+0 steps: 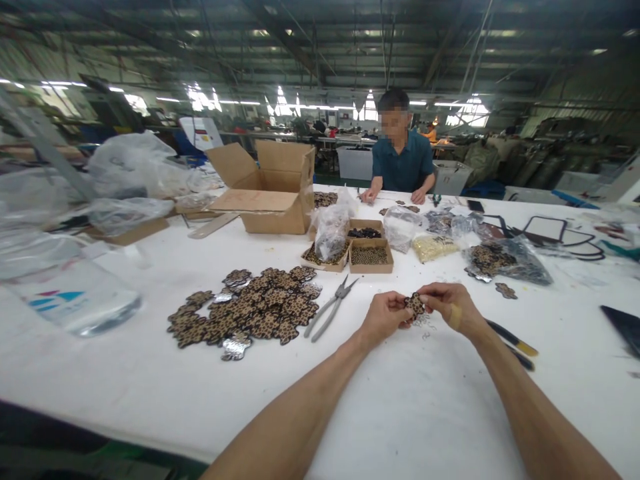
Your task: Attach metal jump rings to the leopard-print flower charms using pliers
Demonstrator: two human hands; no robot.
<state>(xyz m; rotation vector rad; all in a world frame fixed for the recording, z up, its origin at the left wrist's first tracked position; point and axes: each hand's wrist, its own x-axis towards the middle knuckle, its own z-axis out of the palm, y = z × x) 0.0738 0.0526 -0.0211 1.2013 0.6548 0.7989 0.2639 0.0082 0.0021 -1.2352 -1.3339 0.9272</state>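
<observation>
A small leopard-patterned patch (415, 305) with a dark edge is held between both hands over the white table (400, 413). My left hand (385, 316) pinches its left side, and my right hand (450, 307), with a tan strip on it, pinches the right side. Small metal rings (426, 327) lie on the table just under the patch. Left of my left hand are grey long-nosed pliers (330, 311) with their jaws slightly apart. A large heap of similar patches (260, 303) spreads further left, a few with silvery backs showing.
Black-and-yellow handled pliers (515, 343) lie beside my right forearm. Beyond my hands are small boxes of metal parts (371, 257), an open cardboard box (275, 210), and plastic bags (520, 260). A clear container (75, 287) stands left. Across the table sits a person (404, 160).
</observation>
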